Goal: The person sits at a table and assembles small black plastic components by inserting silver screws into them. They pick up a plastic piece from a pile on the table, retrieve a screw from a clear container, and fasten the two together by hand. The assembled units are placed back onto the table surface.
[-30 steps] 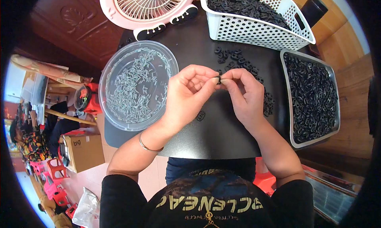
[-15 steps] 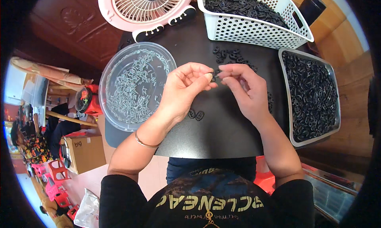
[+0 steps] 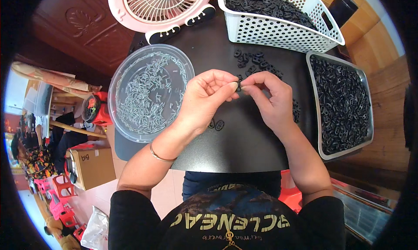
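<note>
We had the left hand [image 3: 203, 95] pinching a small black clip [image 3: 240, 79], long axis seemingly near to far, and there, just at its right, was the right hand [image 3: 273, 95]; whether that pinched too, we couldn't tell!

The left hand [image 3: 204, 94] and right hand [image 3: 271, 94] partly hide a small black piece [image 3: 239, 78], its details too tiny to tell. The top edge crops the pink fan [image 3: 124, 16].

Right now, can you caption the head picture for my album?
Hands meet at a small black piece above a dark table, near a tub of silvery bits.
</note>
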A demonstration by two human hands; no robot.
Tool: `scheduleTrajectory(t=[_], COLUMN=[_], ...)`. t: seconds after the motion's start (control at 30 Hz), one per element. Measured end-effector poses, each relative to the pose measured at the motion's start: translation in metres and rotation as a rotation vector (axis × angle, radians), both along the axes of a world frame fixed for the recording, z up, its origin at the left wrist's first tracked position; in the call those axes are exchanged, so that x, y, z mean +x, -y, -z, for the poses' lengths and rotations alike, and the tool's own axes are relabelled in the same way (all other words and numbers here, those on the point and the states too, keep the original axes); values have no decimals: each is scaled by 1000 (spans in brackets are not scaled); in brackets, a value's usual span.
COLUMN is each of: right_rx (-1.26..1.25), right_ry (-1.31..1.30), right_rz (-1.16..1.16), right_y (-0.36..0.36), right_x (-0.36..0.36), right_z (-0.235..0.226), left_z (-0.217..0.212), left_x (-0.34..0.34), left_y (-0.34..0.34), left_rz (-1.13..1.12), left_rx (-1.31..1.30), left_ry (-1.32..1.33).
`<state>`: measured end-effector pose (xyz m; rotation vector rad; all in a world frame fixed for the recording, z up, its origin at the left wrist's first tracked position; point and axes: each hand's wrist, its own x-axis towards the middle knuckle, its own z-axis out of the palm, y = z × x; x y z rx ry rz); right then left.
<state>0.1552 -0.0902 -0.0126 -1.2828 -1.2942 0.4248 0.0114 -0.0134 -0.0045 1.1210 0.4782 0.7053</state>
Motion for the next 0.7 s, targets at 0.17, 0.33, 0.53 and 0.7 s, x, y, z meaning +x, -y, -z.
scheduleTrajectory(t=[0.17,0.33,0.53,0.7], right_rx=[-48,-131,-105,-46], right_ry=[-167,-352,-276,-167], right_rz=[33,-55,-78,-98], right_y=[-2,2,2,-1], right_x=[-10,-16,-1,2], right_z=[6,0,-7,-4], left_z=[-5,3,-6,0], left_x=[5,6,2,1], left_y=[10,11,3,-3], left_rz=[-152,-262,-98,-18], left_rx=[231,589,166,17], left_ry=[-80,-60,-92,-15])
